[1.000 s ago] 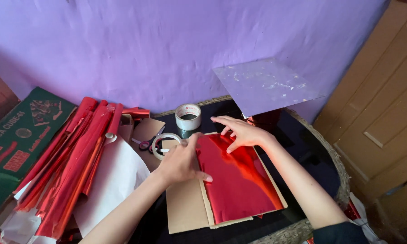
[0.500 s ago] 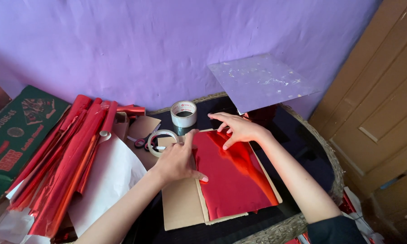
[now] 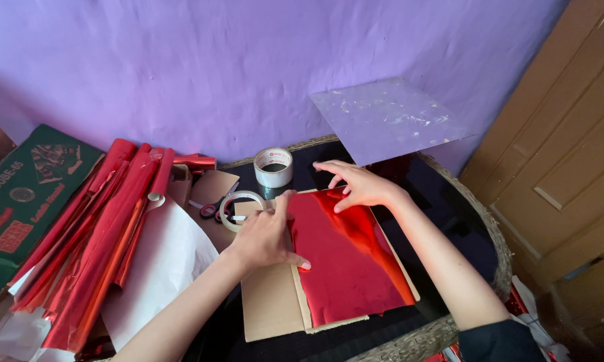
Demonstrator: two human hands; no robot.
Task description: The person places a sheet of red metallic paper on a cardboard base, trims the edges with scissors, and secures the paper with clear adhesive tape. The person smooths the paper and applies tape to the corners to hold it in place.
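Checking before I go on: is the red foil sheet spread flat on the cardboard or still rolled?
Spread flat. The red foil sheet lies open over the cardboard, with the left hand and right hand pressing on it.

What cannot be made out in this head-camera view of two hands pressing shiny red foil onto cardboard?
- Small scissors: mostly hidden behind the flat clear tape ring.
- Red foil sheet: left edge covered by the left hand.
- Rolled red foil bundle: lower end cut off by the frame.

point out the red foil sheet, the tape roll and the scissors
red foil sheet (image 3: 345, 268): head view, middle of its shiny face
tape roll (image 3: 273, 167): head view, front of its outer wall
scissors (image 3: 210, 210): head view, a handle loop
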